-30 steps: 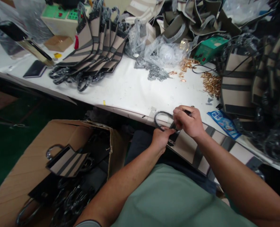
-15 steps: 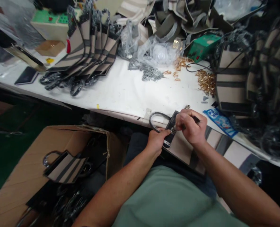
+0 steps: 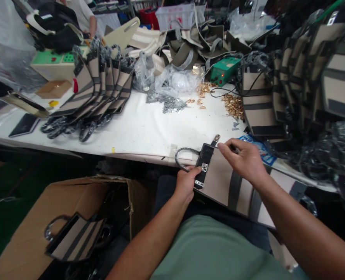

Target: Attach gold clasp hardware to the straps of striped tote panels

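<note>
No legible text — anywhere

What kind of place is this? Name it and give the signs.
Most likely a handbag assembly workshop: rows of identical striped bags line the white worktable, loose gold fittings lie piled on it, and a cardboard box holds more bags.

- Left hand [image 3: 187,182], lower centre of frame: bare, no glove, ring or watch visible.
- Right hand [image 3: 246,160], right of centre: bare, no glove; wrist carries no band.
- Both forearms bare along all the length in view; no sleeve on either.
- Torso, bottom centre: plain sage-green shirt [image 3: 216,252], smooth fabric, no print or seam markings.
- Dark trousers [image 3: 168,186] just above the shirt.
</note>
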A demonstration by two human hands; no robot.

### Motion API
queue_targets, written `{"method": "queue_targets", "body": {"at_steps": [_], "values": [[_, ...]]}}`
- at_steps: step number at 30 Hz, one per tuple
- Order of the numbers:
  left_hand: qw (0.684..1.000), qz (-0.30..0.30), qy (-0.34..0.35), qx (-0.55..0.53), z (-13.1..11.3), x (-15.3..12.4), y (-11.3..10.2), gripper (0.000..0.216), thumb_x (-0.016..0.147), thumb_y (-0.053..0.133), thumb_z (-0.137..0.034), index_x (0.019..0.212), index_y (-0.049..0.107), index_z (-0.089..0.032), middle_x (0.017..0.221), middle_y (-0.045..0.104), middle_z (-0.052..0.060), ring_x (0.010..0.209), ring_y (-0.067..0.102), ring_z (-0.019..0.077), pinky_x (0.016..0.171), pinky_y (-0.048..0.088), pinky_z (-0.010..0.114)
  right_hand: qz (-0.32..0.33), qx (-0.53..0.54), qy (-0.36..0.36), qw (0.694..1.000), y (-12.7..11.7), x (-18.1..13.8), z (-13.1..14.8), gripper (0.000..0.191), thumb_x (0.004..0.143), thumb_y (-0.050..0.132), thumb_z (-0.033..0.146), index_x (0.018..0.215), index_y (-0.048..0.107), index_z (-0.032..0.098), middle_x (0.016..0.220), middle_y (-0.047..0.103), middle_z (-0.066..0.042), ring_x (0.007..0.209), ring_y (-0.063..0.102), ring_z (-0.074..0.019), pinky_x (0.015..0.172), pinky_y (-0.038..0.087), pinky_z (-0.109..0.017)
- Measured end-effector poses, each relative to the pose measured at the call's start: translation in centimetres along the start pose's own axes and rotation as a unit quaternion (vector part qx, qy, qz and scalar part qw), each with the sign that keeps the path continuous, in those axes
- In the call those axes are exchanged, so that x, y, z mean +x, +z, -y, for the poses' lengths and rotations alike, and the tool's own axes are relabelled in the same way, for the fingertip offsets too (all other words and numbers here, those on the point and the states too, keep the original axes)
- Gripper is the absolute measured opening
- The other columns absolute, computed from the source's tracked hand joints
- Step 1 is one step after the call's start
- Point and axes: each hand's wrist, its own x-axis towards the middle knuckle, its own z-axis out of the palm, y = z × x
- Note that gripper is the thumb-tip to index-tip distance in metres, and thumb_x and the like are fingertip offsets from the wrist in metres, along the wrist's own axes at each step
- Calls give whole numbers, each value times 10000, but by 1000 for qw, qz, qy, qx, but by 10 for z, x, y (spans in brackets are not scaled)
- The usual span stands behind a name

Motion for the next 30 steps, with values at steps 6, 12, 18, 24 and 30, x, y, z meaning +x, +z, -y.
{"method": "queue_targets", "body": {"at_steps": [6, 12, 18, 24, 30], "values": [[999, 22, -24, 5, -4, -2, -2, 351, 566, 902, -347, 745, 720, -107, 681, 724, 51, 606, 667, 166, 636, 521, 277, 106, -260, -35, 959, 10, -10, -33, 249, 980, 596, 399, 1151, 768, 348, 1079, 727, -9, 852, 684, -189, 605, 370, -306], [988, 57, 40, 137, -15, -15, -31, 409, 784, 771, -444, 1040, 716, -130, 924, 750, 83, 808, 702, 195, 724, 543, 287, 98, -271, -33, 957, 12, -7, -31, 250, 1015, 560, 420, 1112, 779, 348, 1083, 710, -16, 877, 664, -186, 598, 355, -307], [766, -97, 448, 451, -42, -24, -53, 310, 904, 670, -357, 1170, 627, -203, 1230, 662, 128, 1148, 628, 272, 990, 526, 458, 100, -267, -52, 957, 12, -7, -34, 270, 1043, 514, 402, 1125, 759, 321, 1145, 706, -30, 973, 655, -204, 617, 366, -312], [549, 151, 462, 680, -69, 8, -2, 459, 949, 618, -319, 1395, 569, -225, 1485, 589, 103, 1422, 483, 302, 1233, 313, 539, 105, -272, -81, 953, 13, -7, -34, 265, 1052, 500, 363, 1119, 741, 279, 1100, 703, -55, 993, 653, -211, 678, 412, -312], [474, 145, 453, 741, -73, 23, 17, 532, 972, 600, -365, 1468, 515, -191, 1397, 641, 122, 1258, 558, 313, 1043, 441, 509, 112, -260, -112, 953, 15, -3, -39, 234, 1040, 507, 320, 1072, 730, 258, 1045, 690, -64, 954, 665, -212, 710, 434, -310]]}}
